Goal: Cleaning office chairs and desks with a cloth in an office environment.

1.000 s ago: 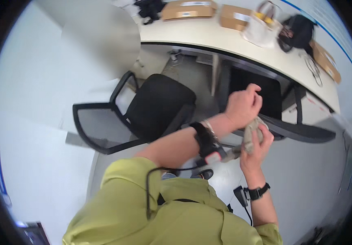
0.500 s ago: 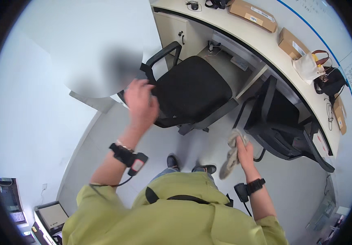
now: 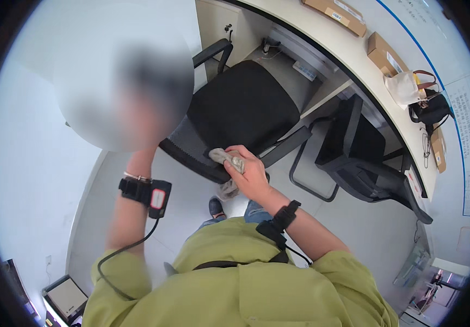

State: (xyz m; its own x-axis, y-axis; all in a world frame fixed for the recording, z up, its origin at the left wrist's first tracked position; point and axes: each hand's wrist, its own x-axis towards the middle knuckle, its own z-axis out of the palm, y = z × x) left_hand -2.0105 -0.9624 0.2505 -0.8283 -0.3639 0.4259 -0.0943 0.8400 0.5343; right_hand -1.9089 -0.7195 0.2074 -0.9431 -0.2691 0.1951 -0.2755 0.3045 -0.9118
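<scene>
Right grip (image 3: pixel 252 177) clasps beige cloth (image 3: pixel 220 155) at the chair back (image 3: pixel 191 163); left grip (image 3: pixel 143 117) too blurred to tell.

Left forearm (image 3: pixel 127 229): stretched straight ahead
Left hand (image 3: pixel 143 117): blurred, finger pose unreadable
Right forearm (image 3: pixel 314 234): slanted inward
Right hand (image 3: pixel 253 177): curled in a firm grip

Cloth (image 3: pixel 219 156) at chair backrest (image 3: pixel 190 144), bag (image 3: pixel 401 89) on desk (image 3: pixel 349 52)
</scene>
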